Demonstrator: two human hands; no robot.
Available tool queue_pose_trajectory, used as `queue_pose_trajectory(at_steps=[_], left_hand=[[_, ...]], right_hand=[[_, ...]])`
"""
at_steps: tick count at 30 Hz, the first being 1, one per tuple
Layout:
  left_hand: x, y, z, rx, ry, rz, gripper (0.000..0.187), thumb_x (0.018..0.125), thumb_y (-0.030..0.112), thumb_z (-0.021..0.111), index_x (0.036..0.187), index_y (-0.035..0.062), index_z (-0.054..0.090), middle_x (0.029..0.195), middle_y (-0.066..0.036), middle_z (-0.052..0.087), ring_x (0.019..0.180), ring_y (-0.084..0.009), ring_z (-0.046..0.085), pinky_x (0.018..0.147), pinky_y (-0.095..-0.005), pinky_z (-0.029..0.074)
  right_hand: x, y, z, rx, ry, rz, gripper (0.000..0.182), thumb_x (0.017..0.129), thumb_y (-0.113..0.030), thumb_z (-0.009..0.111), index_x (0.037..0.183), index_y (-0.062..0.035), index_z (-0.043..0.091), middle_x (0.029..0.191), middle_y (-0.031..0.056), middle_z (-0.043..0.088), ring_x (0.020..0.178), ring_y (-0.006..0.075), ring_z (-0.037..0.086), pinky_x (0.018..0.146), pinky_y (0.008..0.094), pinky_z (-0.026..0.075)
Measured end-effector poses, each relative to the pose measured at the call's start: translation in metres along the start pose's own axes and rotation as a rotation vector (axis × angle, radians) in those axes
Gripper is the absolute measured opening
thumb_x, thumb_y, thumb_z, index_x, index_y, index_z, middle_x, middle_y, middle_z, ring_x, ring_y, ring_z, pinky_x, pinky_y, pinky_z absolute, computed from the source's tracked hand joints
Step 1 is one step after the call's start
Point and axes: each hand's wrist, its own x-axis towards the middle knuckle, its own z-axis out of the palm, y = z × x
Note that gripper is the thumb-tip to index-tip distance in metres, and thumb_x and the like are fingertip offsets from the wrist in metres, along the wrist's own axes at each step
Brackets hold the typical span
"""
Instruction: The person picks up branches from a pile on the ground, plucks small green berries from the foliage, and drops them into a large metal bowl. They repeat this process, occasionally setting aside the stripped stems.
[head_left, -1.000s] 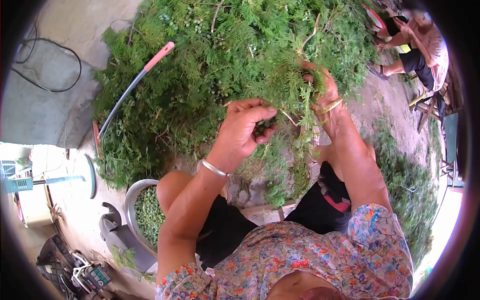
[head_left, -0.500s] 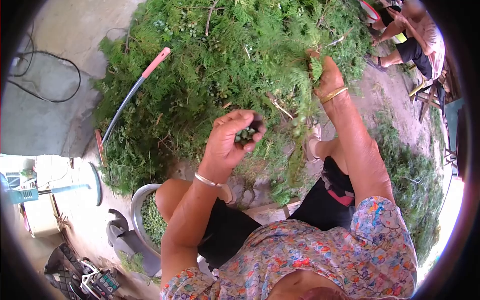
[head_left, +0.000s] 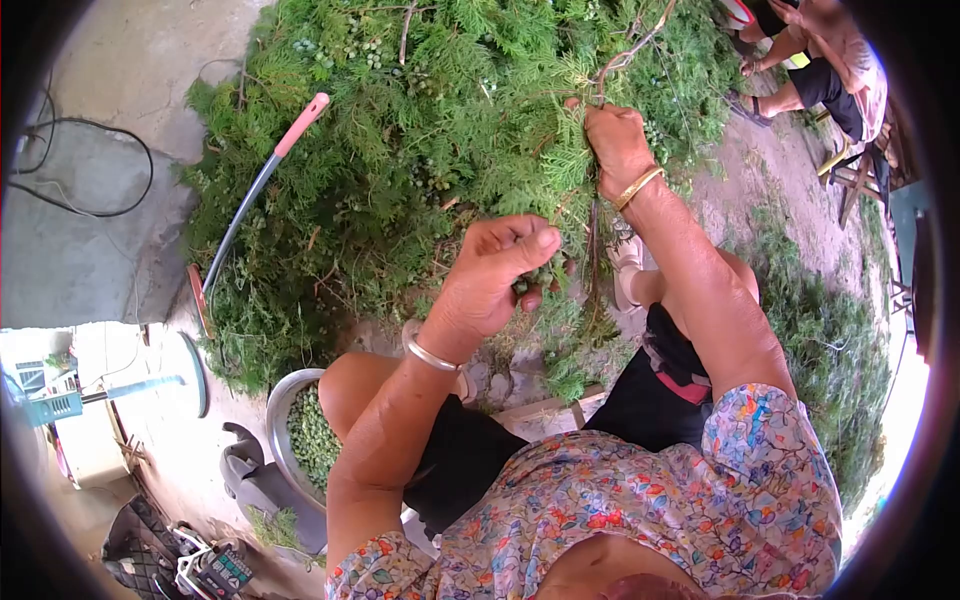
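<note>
My left hand (head_left: 495, 275), with a silver bangle, is cupped with its fingers curled round small green cones, partly hidden in the palm. Its fingertips are right at the hanging end of a leafy evergreen branch (head_left: 568, 165). Further up, my right hand (head_left: 620, 145), wearing a gold bangle, is closed on that branch, whose bare brown stem (head_left: 625, 58) sticks out above the fist. Behind both hands spreads a large heap of cut evergreen branches (head_left: 400, 130), dotted with green cones.
A metal basin (head_left: 277, 425) of green cones (head_left: 312, 435) stands beside my left knee. A curved tool with a pink handle (head_left: 302, 125) lies on the heap's left side. Another person (head_left: 835, 70) sits at upper right. A fan (head_left: 190, 375) and cable (head_left: 150, 165) are at left.
My left hand has moved right and up to the branch, its thumb now across the fingers. My right hand has shifted slightly left with the branch, whose stem now points upward.
</note>
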Motion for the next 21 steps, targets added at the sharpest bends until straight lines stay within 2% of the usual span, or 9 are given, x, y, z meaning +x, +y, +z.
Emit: queue_pose_trajectory(at_steps=[5,7,11,13,14,16,19,20,21], left_hand=[[-0.006,-0.004,0.007,0.042,0.019,-0.106,0.018,0.087,0.018,0.059,0.079,0.0019,0.06,0.07,-0.011,0.062,0.051,-0.011,0.053,0.038,-0.0195,0.036],[-0.011,-0.009,0.011,-0.011,0.063,-0.14,0.018,0.086,0.018,0.06,0.077,0.0024,0.06,0.068,-0.01,0.061,0.05,-0.0105,0.052,0.037,-0.0193,0.035],[-0.017,-0.016,0.023,-0.182,0.164,-0.197,0.016,0.086,0.017,0.06,0.079,0.0027,0.059,0.068,-0.011,0.06,0.05,-0.0119,0.052,0.035,-0.0187,0.033],[-0.021,-0.013,0.033,-0.209,0.169,-0.204,0.015,0.087,0.016,0.059,0.081,0.0022,0.058,0.068,-0.011,0.059,0.05,-0.0125,0.051,0.035,-0.0185,0.032],[-0.023,-0.012,0.037,-0.261,0.16,-0.214,0.015,0.087,0.016,0.057,0.083,0.0017,0.057,0.069,-0.012,0.058,0.05,-0.0126,0.05,0.035,-0.0184,0.031],[-0.029,-0.008,0.044,-0.304,0.153,-0.215,0.015,0.088,0.016,0.056,0.085,0.0011,0.056,0.07,-0.013,0.057,0.05,-0.0127,0.049,0.035,-0.0183,0.031],[-0.041,-0.006,0.051,-0.431,0.179,-0.221,0.016,0.089,0.016,0.054,0.087,-0.0002,0.055,0.072,-0.013,0.054,0.05,-0.0117,0.046,0.035,-0.018,0.03],[-0.045,-0.005,0.048,-0.476,0.168,-0.221,0.017,0.088,0.017,0.054,0.086,-0.0003,0.054,0.072,-0.013,0.053,0.05,-0.0111,0.045,0.035,-0.0178,0.029],[-0.049,-0.006,0.045,-0.521,0.157,-0.224,0.018,0.088,0.017,0.054,0.085,-0.0004,0.054,0.072,-0.014,0.053,0.05,-0.0105,0.044,0.035,-0.0176,0.029]], right_hand=[[-0.005,-0.006,0.006,-0.041,0.017,0.018,0.012,0.082,-0.005,0.055,0.083,0.0043,0.062,0.071,0.007,0.06,0.055,0.0165,0.055,0.051,0.0323,0.048],[0.001,-0.005,0.005,0.236,0.018,0.102,0.012,0.082,-0.006,0.057,0.085,0.0043,0.062,0.07,0.0063,0.06,0.055,0.017,0.057,0.048,0.0325,0.048],[0.006,-0.01,0.004,0.315,0.063,0.117,0.013,0.084,-0.006,0.055,0.087,0.004,0.062,0.074,0.0085,0.061,0.054,0.0188,0.057,0.047,0.033,0.049],[-0.002,-0.021,0.005,0.334,0.043,0.164,0.015,0.079,0.0,0.046,0.09,0.0058,0.056,0.08,0.0128,0.059,0.063,0.024,0.06,0.047,0.0391,0.048],[-0.004,-0.023,0.005,0.339,0.038,0.159,0.015,0.079,0.0,0.046,0.09,0.0058,0.056,0.08,0.0128,0.059,0.063,0.024,0.06,0.047,0.0391,0.048],[-0.007,-0.026,0.004,0.465,-0.009,0.19,0.02,0.08,-0.001,0.048,0.096,0.0063,0.056,0.091,0.0161,0.06,0.072,0.0261,0.061,0.054,0.0393,0.052],[-0.018,-0.035,0.007,0.397,-0.056,0.22,0.02,0.083,-0.004,0.049,0.099,0.0044,0.057,0.102,0.0167,0.058,0.081,0.027,0.061,0.062,0.0413,0.053],[-0.018,-0.031,0.006,0.266,-0.103,0.163,0.025,0.091,-0.018,0.045,0.104,-0.0038,0.059,0.092,0.009,0.062,0.064,0.0169,0.056,0.05,0.0334,0.048],[-0.013,-0.028,0.003,0.274,-0.1,0.16,0.025,0.091,-0.018,0.045,0.104,-0.0038,0.059,0.092,0.009,0.062,0.064,0.0169,0.056,0.05,0.0334,0.048]])
